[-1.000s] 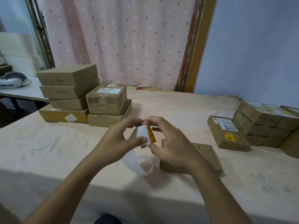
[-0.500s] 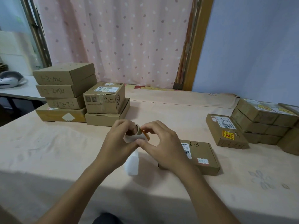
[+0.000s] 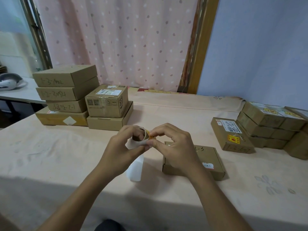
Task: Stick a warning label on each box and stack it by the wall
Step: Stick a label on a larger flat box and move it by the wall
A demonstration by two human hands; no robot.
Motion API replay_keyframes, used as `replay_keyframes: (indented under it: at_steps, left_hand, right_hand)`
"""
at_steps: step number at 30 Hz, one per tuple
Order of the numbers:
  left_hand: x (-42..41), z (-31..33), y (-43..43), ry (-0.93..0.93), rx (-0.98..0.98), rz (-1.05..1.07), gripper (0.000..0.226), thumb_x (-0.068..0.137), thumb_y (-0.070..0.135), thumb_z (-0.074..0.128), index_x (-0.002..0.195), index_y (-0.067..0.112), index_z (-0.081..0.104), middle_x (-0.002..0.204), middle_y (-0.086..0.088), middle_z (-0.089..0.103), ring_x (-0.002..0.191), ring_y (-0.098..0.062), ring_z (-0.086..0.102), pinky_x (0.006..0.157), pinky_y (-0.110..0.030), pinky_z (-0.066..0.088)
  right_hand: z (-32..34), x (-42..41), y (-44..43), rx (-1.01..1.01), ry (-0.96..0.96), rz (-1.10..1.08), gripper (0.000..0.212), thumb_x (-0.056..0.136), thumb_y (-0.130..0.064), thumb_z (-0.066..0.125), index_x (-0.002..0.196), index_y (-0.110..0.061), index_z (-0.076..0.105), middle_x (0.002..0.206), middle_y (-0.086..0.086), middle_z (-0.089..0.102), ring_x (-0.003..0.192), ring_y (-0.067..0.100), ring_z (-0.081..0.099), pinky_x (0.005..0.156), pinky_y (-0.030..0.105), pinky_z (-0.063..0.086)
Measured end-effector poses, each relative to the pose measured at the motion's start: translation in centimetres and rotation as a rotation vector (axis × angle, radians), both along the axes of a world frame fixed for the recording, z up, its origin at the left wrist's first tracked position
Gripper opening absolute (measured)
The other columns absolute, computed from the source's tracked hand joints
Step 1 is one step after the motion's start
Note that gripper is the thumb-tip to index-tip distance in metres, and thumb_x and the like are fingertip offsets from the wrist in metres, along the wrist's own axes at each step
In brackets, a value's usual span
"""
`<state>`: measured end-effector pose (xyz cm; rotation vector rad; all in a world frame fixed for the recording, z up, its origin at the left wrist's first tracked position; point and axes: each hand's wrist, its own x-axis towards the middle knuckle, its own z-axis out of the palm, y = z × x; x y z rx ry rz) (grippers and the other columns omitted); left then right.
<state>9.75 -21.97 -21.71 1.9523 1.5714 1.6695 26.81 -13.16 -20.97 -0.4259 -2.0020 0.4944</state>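
My left hand (image 3: 122, 148) grips a small roll of labels (image 3: 140, 136) above the table, its white backing strip (image 3: 135, 167) hanging down. My right hand (image 3: 173, 147) pinches an orange warning label (image 3: 151, 137) at the roll's edge. A flat cardboard box (image 3: 211, 160) lies on the table just under and right of my right hand. Another box with a warning label (image 3: 231, 135) lies further right, beside a stack of labelled boxes (image 3: 266, 124) by the blue wall.
Two stacks of cardboard boxes stand at the back left: a tall stack (image 3: 64, 95) and a shorter one (image 3: 108, 107). A pink dotted curtain (image 3: 120, 40) hangs behind the table (image 3: 50, 155). A white object (image 3: 8, 81) rests on a side table at far left.
The roll has turned from showing the label face to showing its hollow core, and both hands have closed in around it. The view has shifted slightly, so the flat box shows more.
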Motion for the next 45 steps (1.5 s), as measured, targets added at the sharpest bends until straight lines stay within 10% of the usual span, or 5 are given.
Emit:
replay_keyframes:
  at_steps: [20,25,35,40,45]
  left_hand:
    - [0.1,-0.6,0.4,-0.07,-0.114,-0.072,0.024,0.077,0.002,0.083,0.087,0.016,0.066,0.1,0.007,0.071,0.11,-0.014,0.063,0.088,-0.021,0.047]
    - [-1.1,-0.8,0.5,0.171,-0.081,0.03,0.03,0.077,0.003,0.083,0.085,0.021,0.061,0.1,0.012,0.069,0.101,-0.007,0.061,0.081,-0.007,0.038]
    - [-7.9,-3.1,3.0,0.521,-0.226,0.365,0.019,0.081,0.014,0.08,0.094,0.014,0.065,0.096,0.007,0.062,0.086,-0.015,0.049,0.066,-0.031,0.041]
    - [-9.8,-5.9,5.0,0.647,-0.366,0.458,0.023,0.08,0.023,0.08,0.097,0.013,0.069,0.092,-0.005,0.07,0.081,-0.023,0.056,0.066,-0.032,0.042]
    - [-9.1,-7.7,5.4,0.727,-0.464,0.539,0.032,0.078,0.016,0.078,0.108,0.013,0.071,0.102,-0.006,0.072,0.097,-0.029,0.062,0.082,-0.041,0.049]
  right_hand:
    - [-0.8,2.3,0.0,-0.065,0.013,-0.141,0.005,0.088,-0.014,0.076,0.09,-0.018,0.079,0.089,-0.014,0.076,0.08,0.006,0.07,0.075,0.027,0.056]
    - [-0.8,3.3,0.7,-0.151,0.029,-0.211,0.007,0.087,-0.011,0.075,0.084,-0.017,0.077,0.079,-0.015,0.074,0.074,0.008,0.069,0.072,0.018,0.053]
    - [-2.1,7.8,3.1,-0.547,0.226,-0.291,0.007,0.092,-0.018,0.073,0.089,-0.023,0.072,0.082,-0.004,0.073,0.074,0.015,0.073,0.069,0.037,0.058]
    - [-3.7,10.5,3.4,-0.678,0.295,-0.393,0.005,0.094,-0.013,0.07,0.091,-0.016,0.073,0.064,0.002,0.071,0.056,0.009,0.064,0.056,0.023,0.052]
    - [-6.0,13.5,4.2,-0.679,0.251,-0.529,0.009,0.09,-0.014,0.074,0.089,-0.023,0.077,0.082,-0.008,0.078,0.08,0.004,0.073,0.074,0.029,0.057]
